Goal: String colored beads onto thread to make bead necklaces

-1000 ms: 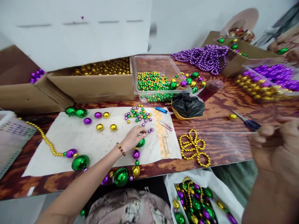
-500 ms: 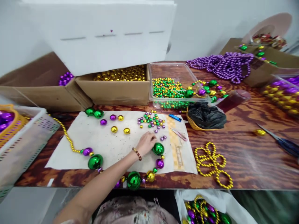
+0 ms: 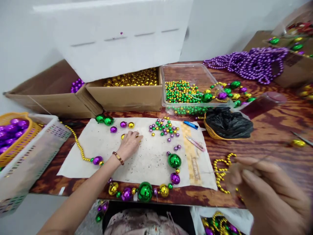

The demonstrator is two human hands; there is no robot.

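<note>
My left hand (image 3: 130, 143), with a beaded bracelet on its wrist, reaches over the white cloth (image 3: 151, 163). Its fingers curl down round a gold bead (image 3: 139, 138), mostly hidden under them; another gold bead (image 3: 123, 136) shows beside the knuckles. My right hand (image 3: 271, 189), blurred, is raised at the right with thumb and fingers pinched on what looks like a thin thread. A strand of large beads curves along the cloth's front and right, with a green ball (image 3: 174, 160) near its right end. Small loose beads (image 3: 163, 127) lie scattered at the back of the cloth.
Boxes of gold beads (image 3: 132, 78) and purple beads stand behind, with a clear tub (image 3: 186, 94) of small beads. A basket with a black bag (image 3: 227, 124), a blue cutter (image 3: 190, 125), snips (image 3: 195, 143) and a gold bead chain (image 3: 221, 163) lie to the right.
My left hand has moved left from the green ball to the gold beads. My right hand has come into view at the right, pinched. The view has shifted slightly.
</note>
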